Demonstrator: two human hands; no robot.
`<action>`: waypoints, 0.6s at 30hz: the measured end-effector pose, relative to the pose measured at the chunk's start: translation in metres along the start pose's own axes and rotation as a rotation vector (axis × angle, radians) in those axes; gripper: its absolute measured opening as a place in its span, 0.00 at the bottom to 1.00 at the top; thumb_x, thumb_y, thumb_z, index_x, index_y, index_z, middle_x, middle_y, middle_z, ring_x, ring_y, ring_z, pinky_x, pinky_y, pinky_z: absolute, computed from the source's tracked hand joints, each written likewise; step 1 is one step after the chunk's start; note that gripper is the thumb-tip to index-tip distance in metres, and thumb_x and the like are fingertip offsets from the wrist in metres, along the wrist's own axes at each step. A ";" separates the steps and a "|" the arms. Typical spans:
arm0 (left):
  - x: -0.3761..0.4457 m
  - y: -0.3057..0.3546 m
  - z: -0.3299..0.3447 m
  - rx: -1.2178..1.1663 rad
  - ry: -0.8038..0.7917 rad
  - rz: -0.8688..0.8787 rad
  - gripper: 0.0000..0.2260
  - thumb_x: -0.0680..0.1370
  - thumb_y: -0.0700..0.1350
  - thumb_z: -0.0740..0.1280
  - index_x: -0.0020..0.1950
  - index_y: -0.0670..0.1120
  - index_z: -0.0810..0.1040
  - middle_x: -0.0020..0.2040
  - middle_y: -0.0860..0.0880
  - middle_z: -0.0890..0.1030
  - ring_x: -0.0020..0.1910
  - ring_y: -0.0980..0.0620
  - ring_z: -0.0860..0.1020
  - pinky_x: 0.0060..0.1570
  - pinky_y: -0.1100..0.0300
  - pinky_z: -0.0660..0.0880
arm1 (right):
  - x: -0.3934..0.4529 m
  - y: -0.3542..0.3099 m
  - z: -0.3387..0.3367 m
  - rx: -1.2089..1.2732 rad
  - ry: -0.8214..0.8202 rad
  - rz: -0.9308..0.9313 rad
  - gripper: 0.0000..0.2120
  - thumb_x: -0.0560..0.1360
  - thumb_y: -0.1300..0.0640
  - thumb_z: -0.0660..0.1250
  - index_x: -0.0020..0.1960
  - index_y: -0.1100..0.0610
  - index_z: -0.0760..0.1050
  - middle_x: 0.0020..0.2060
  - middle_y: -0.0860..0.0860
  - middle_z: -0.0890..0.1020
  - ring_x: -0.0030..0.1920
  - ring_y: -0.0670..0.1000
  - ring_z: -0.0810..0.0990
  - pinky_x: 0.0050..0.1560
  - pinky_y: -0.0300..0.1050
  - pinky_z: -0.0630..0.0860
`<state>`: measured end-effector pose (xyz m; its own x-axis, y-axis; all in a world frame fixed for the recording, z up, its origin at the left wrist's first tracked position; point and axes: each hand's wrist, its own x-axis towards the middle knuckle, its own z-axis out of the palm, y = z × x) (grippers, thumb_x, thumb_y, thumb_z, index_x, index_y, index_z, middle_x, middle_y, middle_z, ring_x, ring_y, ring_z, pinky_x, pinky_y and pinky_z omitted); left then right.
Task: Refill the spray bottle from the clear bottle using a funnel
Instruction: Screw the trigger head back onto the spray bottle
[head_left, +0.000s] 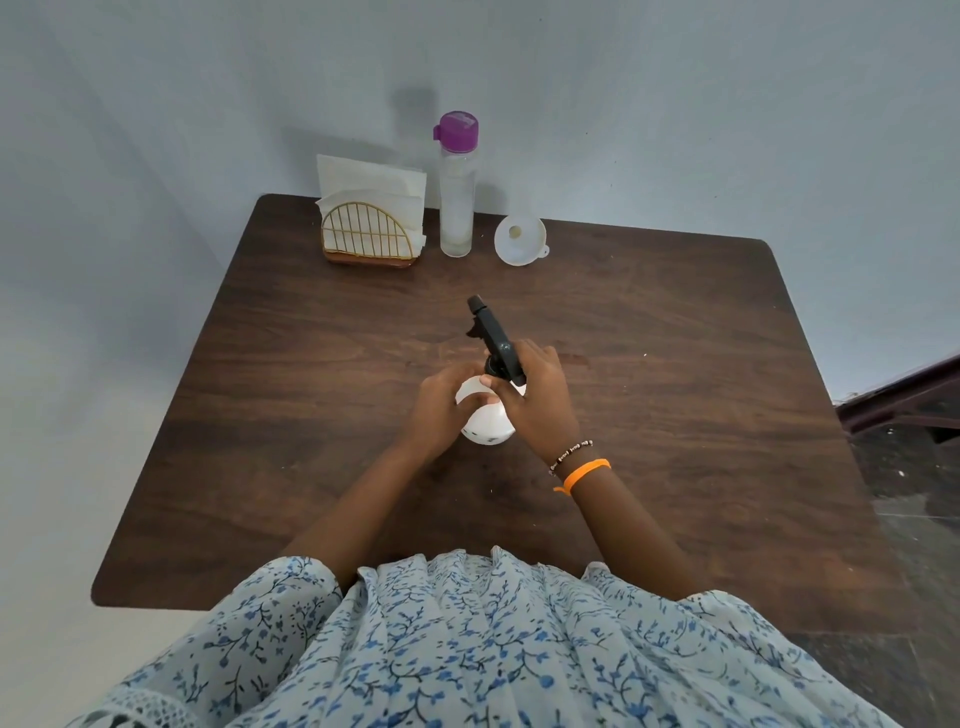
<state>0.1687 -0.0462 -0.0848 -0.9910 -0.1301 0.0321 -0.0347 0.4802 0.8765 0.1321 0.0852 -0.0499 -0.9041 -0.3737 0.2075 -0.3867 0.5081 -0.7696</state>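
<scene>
**Spray bottle, held at table centre**

White round plastic spray bottle (485, 423) with black trigger head (493, 338): body is wrapped by the curled left hand (441, 408); the head's base is clamped by right hand (540, 397) fingers. Dark wooden table (675, 415) beneath.

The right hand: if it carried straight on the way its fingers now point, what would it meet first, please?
Its fingers point left across the spray bottle, so the right hand would probably meet the left hand first.
</scene>
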 end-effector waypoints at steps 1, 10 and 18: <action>0.000 0.000 0.000 0.000 0.002 0.005 0.13 0.72 0.43 0.66 0.56 0.42 0.78 0.53 0.47 0.81 0.50 0.53 0.76 0.44 0.73 0.66 | 0.001 0.000 0.000 -0.007 -0.009 0.002 0.07 0.70 0.61 0.70 0.46 0.59 0.74 0.40 0.45 0.75 0.43 0.52 0.68 0.42 0.33 0.64; -0.001 0.002 -0.002 -0.061 -0.018 -0.023 0.21 0.68 0.56 0.64 0.54 0.46 0.79 0.52 0.49 0.82 0.49 0.54 0.77 0.44 0.70 0.69 | 0.002 -0.003 -0.006 0.133 -0.026 0.116 0.09 0.69 0.58 0.72 0.48 0.57 0.77 0.43 0.47 0.80 0.47 0.52 0.75 0.46 0.38 0.68; 0.000 -0.002 0.000 0.005 -0.008 -0.017 0.13 0.75 0.39 0.65 0.59 0.44 0.77 0.56 0.46 0.81 0.56 0.50 0.77 0.52 0.62 0.70 | 0.007 -0.014 0.006 0.188 0.141 0.230 0.20 0.59 0.51 0.80 0.38 0.50 0.69 0.33 0.45 0.78 0.35 0.46 0.76 0.38 0.38 0.74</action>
<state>0.1685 -0.0473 -0.0863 -0.9912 -0.1315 0.0140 -0.0517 0.4823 0.8745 0.1319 0.0706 -0.0415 -0.9851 -0.1483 0.0868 -0.1411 0.4099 -0.9012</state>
